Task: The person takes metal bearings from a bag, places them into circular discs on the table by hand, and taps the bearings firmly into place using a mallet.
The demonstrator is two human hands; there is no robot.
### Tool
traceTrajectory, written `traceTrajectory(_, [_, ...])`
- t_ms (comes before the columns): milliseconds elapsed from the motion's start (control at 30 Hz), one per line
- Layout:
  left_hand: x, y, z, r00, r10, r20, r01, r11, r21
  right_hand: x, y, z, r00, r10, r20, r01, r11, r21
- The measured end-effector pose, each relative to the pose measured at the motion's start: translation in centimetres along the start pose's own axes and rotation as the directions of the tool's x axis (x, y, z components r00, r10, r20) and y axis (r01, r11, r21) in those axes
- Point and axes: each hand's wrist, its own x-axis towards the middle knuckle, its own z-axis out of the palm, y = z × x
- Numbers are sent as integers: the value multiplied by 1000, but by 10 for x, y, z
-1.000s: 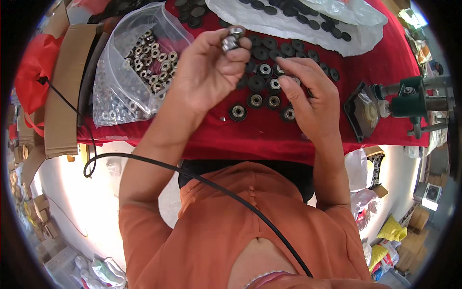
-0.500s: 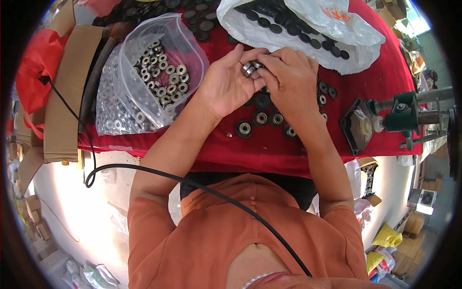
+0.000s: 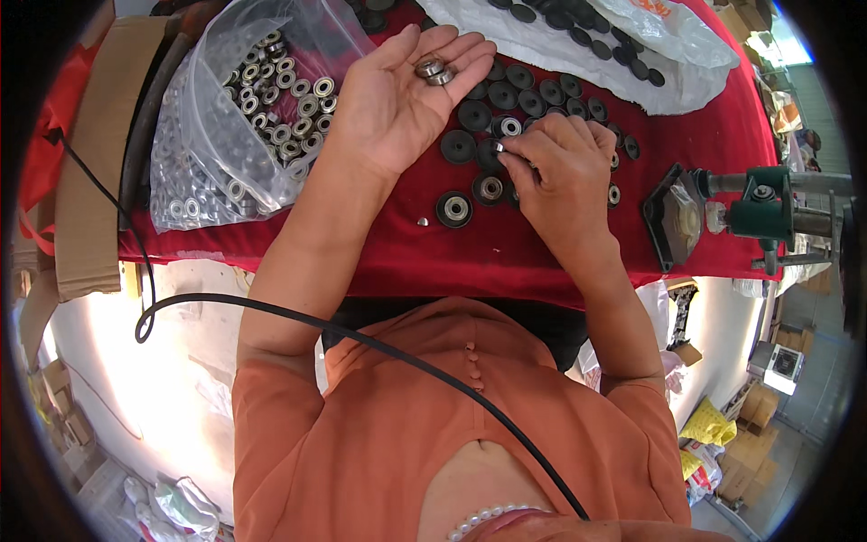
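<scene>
On the red counter (image 3: 379, 257), the left hand (image 3: 393, 95) is lying open with its palm up, carrying two small metal bearings (image 3: 433, 70) on the fingers. Just beside it, a clear plastic bag (image 3: 239, 117) is holding many silver bearings. The right hand (image 3: 560, 176) is pinching one small bearing (image 3: 499, 149) with closed fingertips above the black wheels (image 3: 488, 95). Farther back, a white bag (image 3: 623, 59) is holding more black wheels.
</scene>
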Motion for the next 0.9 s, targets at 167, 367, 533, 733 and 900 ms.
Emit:
traceTrajectory(167, [-2,0,-2,1000,13,6,-14,998,54,-7,-2,7,999,-33,27,34,999,-27])
traceTrajectory(367, [-6,-1,1,999,31,21,-33,995,99,-14,-10,-1,994,-12,111,19,998,-62])
traceTrajectory(533, [-5,-2,0,999,25,25,-28,993,116,-15,-12,-3,992,-35,122,43,998,-56])
traceTrajectory(733, [-4,-7,-1,998,-53,36,45,980,192,25,-12,-20,998,-37,-56,38,999,14])
traceTrajectory(900, [4,1,-22,833,-346,432,378,926,12,44,-6,14,992,-125,-6,125,992,-33])
